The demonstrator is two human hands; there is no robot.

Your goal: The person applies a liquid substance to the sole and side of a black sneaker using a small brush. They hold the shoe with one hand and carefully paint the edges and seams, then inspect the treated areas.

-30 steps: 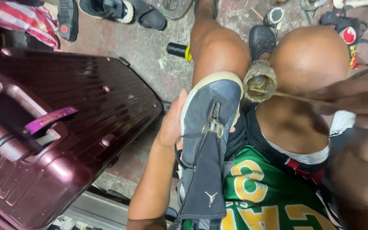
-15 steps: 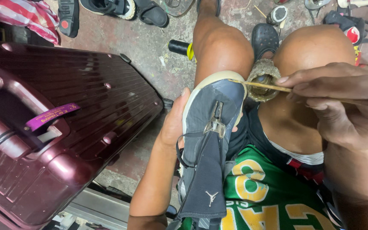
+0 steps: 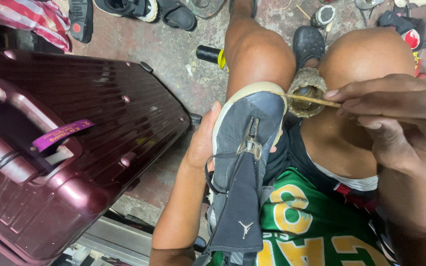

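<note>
Stick [image 3: 316,100] tip in crusted tin [image 3: 305,92] (contents unclear), right hand [image 3: 400,123]

A stained concrete floor [image 3: 173,54] holds a maroon suitcase [image 3: 75,148] and scattered shoes [image 3: 129,7].

left hand [image 3: 200,143]: held the grey shoe [image 3: 242,143] from the side, on the lap
right hand [image 3: 400,123]: pinched a thin stick [image 3: 304,98], its tip at the shoe's toe
small pot [image 3: 305,92]: sat between the knees
dark red suitcase [image 3: 65,148]: lay on the floor, beside the left arm
</note>
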